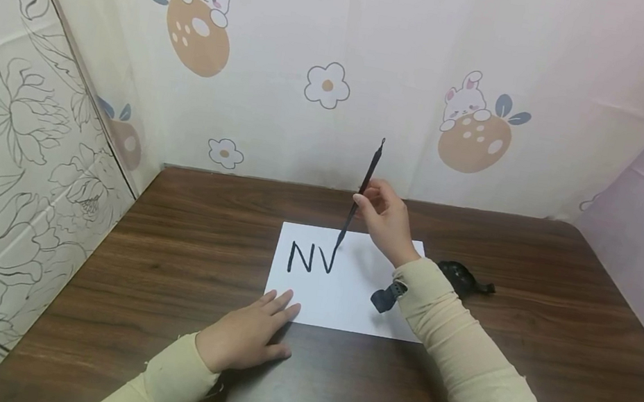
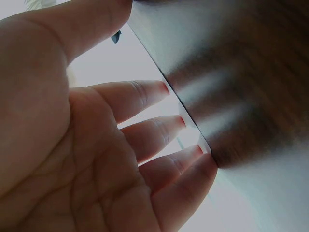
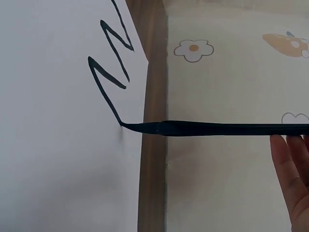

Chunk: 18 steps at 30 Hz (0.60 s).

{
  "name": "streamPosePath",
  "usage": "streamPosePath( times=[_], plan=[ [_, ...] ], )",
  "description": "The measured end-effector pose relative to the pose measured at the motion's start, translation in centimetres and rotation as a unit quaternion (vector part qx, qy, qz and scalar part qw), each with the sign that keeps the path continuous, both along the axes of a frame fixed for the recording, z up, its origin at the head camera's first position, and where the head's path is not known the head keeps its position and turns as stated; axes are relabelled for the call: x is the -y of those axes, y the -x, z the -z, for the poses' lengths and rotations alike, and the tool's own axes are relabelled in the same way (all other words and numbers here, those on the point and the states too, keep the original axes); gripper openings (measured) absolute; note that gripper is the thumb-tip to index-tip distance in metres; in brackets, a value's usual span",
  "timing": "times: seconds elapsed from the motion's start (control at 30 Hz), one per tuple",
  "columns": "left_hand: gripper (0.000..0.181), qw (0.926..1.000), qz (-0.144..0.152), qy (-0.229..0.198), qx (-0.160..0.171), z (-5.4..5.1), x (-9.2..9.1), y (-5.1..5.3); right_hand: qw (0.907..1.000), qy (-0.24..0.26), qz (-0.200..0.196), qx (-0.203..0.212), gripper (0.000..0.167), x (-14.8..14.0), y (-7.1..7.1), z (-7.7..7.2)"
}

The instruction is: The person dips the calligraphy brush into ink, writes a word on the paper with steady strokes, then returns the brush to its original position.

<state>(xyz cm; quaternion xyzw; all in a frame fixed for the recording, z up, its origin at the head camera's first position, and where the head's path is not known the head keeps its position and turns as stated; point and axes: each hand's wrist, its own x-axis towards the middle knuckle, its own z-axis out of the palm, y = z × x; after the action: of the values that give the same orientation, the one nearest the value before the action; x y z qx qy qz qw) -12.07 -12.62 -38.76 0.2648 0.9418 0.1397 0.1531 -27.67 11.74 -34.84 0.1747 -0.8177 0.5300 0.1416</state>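
Observation:
A white sheet of paper (image 1: 337,305) lies on the table, bearing black strokes that read N and V. My right hand (image 1: 388,222) pinches a slim black brush (image 1: 371,167) between thumb and fingers, above the paper's far edge. In the right wrist view, the tip of the brush (image 3: 217,129) touches the paper at the end of the V's right stroke; only some fingers (image 3: 288,169) show there. My left hand (image 1: 247,333) rests with straight, spread fingers on the paper's near left corner. From below, the left wrist view shows its palm (image 2: 87,150) and fingertips at the paper's edge.
A dark wooden table (image 1: 197,230) runs back to a wall covering (image 1: 397,44) printed with rabbits and flowers. Right of the paper, a black object (image 1: 461,278) is partly hidden by my right sleeve. A black device (image 1: 385,299) hangs under the right wrist.

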Motion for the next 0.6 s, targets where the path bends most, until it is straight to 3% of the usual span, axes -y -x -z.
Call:
streamPosePath(
  times=[0.2,0.6],
  plan=[
    [0.068,1.0,-0.003,-0.001,-0.002,0.1,0.1,0.0,0.9998,0.013,-0.007,-0.009,0.024,-0.6,0.2,0.1],
    [0.068,1.0,0.001,0.004,-0.002,0.1,0.0,0.0,0.9987,-0.042,0.007,-0.026,0.025,-0.9,-0.8,-0.1]
  ],
)
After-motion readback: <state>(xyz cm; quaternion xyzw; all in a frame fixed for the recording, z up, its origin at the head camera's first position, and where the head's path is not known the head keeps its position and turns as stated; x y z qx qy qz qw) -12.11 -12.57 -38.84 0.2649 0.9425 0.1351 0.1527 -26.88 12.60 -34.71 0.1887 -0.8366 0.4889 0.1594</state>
